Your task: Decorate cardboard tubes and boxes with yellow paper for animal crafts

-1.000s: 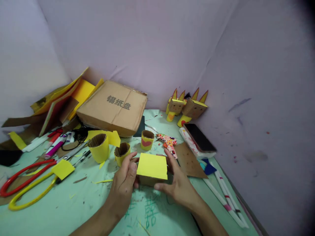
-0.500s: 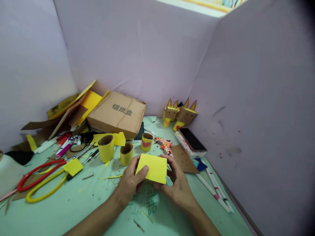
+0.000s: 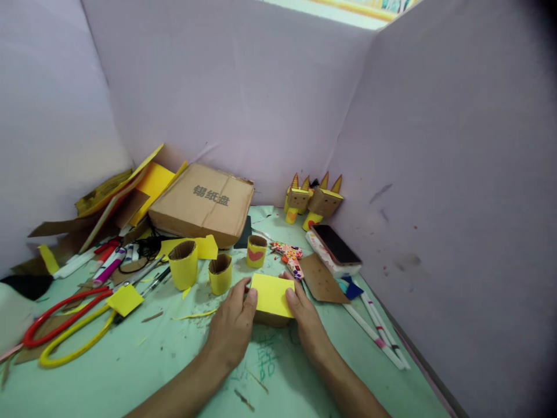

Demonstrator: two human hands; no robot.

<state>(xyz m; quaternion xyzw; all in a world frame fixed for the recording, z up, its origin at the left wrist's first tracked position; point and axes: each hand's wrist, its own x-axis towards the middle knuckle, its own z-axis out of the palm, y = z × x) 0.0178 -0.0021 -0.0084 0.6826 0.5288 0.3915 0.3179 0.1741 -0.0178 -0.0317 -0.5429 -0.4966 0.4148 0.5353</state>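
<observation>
Between my two hands is a small cardboard box with a yellow top and a brown front side. My left hand grips its left side, the thumb along the edge of the top. On the opposite side my right hand presses with its thumb near the right edge; its other fingers are partly hidden behind the box. Just beyond stand yellow-covered cardboard tubes: a tall one, a shorter one and one with a red heart.
Large red-and-yellow-handled scissors lie left, near markers. Behind stand a carton and cardboard sheets. At right are a patterned glue gun, a cardboard piece, a phone, white markers and horned cardboard figures.
The box has tipped so its brown front side shows more. My left thumb has slid from the top to the left edge, and my right thumb has come up onto the right edge.
</observation>
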